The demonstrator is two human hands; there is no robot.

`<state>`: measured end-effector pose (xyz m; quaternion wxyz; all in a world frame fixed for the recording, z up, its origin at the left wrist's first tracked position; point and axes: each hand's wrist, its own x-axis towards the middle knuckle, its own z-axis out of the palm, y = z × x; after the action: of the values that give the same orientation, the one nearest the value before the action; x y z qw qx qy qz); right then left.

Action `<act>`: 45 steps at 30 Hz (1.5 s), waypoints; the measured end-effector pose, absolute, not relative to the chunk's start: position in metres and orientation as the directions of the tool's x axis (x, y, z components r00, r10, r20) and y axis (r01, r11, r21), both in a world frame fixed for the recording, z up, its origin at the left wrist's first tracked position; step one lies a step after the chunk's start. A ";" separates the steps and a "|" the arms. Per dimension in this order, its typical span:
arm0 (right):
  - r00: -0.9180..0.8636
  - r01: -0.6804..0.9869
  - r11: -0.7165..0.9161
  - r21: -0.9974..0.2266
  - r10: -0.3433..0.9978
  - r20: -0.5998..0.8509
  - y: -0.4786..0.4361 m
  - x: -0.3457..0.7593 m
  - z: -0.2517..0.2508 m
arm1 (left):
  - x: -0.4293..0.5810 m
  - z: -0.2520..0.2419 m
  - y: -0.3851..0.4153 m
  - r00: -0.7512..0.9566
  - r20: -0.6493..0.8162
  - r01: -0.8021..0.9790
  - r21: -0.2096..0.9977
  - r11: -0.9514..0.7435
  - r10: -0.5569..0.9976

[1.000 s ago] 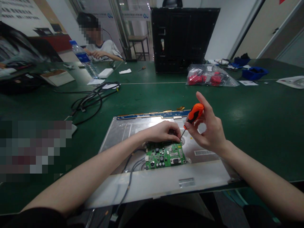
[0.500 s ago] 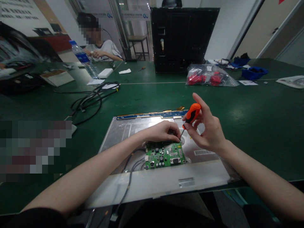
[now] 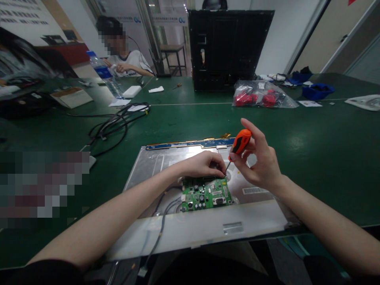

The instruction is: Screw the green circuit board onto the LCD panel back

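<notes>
Right hand (image 3: 263, 165) pinches bulbous screwdriver (image 3: 241, 141); left hand (image 3: 206, 163) curls over rectangular board (image 3: 205, 195), grip unclear.

No words can be read: lettering (image 3: 26, 22) on the far-left wall (image 3: 22, 33) and beside a blue emblem (image 3: 182, 19) on the far glass partition (image 3: 170, 35) is blurred; a barcode label (image 3: 255, 190) is seen on the metal panel (image 3: 145, 166).

My left forearm (image 3: 118, 211) slants in from the lower left, wrist nearly straight, the left hand (image 3: 204, 164) palm down with its fingers (image 3: 220, 164) curled and tips pointing downward. My right forearm (image 3: 323, 215) comes in from the lower right, the right hand (image 3: 263, 160) raised a little higher, thumb (image 3: 242, 168) and fingers bent into a grip, uppermost finger (image 3: 254, 130) stretched upward.
</notes>
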<state>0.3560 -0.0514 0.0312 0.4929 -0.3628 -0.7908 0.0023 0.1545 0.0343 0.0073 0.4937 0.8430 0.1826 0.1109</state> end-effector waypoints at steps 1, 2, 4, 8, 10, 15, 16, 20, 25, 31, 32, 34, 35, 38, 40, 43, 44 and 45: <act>-0.248 0.570 0.738 -0.363 0.575 0.780 -0.052 0.356 0.031 | 0.155 0.007 0.034 0.908 0.005 0.200 0.872 -0.446 0.419; -0.245 0.567 0.738 -0.365 0.574 0.781 -0.052 0.356 0.032 | 0.155 0.007 0.034 0.907 0.004 0.203 0.872 -0.445 0.421; -0.241 0.556 0.743 -0.372 0.573 0.783 -0.052 0.356 0.032 | 0.154 0.008 0.034 0.905 -0.001 0.209 0.872 -0.443 0.425; -0.232 0.537 0.755 -0.378 0.562 0.794 -0.051 0.356 0.032 | 0.154 0.008 0.033 0.904 -0.004 0.213 0.871 -0.443 0.427; -0.232 0.541 0.752 -0.376 0.563 0.793 -0.051 0.356 0.031 | 0.154 0.009 0.033 0.904 -0.002 0.213 0.869 -0.446 0.428; -0.234 0.544 0.750 -0.377 0.567 0.790 -0.052 0.355 0.032 | 0.154 0.010 0.033 0.905 0.003 0.210 0.867 -0.452 0.426; -0.232 0.540 0.752 -0.378 0.565 0.792 -0.052 0.355 0.032 | 0.154 0.010 0.033 0.905 0.004 0.208 0.867 -0.453 0.425; -0.216 0.537 0.752 -0.383 0.561 0.799 -0.053 0.355 0.033 | 0.153 0.011 0.033 0.906 0.005 0.209 0.864 -0.457 0.424; -0.172 0.539 0.751 -0.381 0.541 0.823 -0.052 0.355 0.032 | 0.151 0.014 0.033 0.903 0.004 0.210 0.869 -0.449 0.429; -0.094 0.540 0.752 -0.379 0.501 0.861 -0.052 0.355 0.031 | 0.149 0.021 0.038 0.845 0.051 0.228 0.866 -0.445 0.533; -0.090 0.542 0.751 -0.376 0.497 0.863 -0.051 0.355 0.031 | 0.148 0.023 0.041 0.819 0.072 0.237 0.862 -0.449 0.569; -0.103 0.547 0.754 -0.364 0.492 0.865 -0.051 0.355 0.031 | 0.143 0.028 0.046 0.757 0.119 0.260 0.848 -0.463 0.643; -0.111 0.549 0.757 -0.354 0.486 0.867 -0.050 0.356 0.031 | 0.139 0.032 0.050 0.726 0.141 0.274 0.838 -0.471 0.674; -0.127 0.553 0.764 -0.332 0.471 0.873 -0.049 0.356 0.030 | 0.127 0.046 0.060 0.657 0.179 0.332 0.803 -0.495 0.732; -0.133 0.558 0.764 -0.323 0.467 0.874 -0.048 0.356 0.030 | 0.119 0.055 0.065 0.645 0.172 0.381 0.772 -0.508 0.745; -0.144 0.568 0.763 -0.309 0.462 0.875 -0.048 0.356 0.032 | 0.105 0.064 0.068 0.665 0.113 0.461 0.715 -0.526 0.738; -0.147 0.570 0.763 -0.305 0.460 0.876 -0.048 0.356 0.032 | 0.099 0.064 0.068 0.673 0.087 0.488 0.694 -0.529 0.735; -0.149 0.570 0.764 -0.302 0.458 0.876 -0.048 0.356 0.033 | 0.094 0.064 0.067 0.677 0.063 0.514 0.672 -0.532 0.734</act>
<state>0.3558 -0.0481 0.0325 0.5569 -0.3398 -0.7562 -0.0502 0.0937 0.0667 0.0637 0.3189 0.8582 0.3636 0.1719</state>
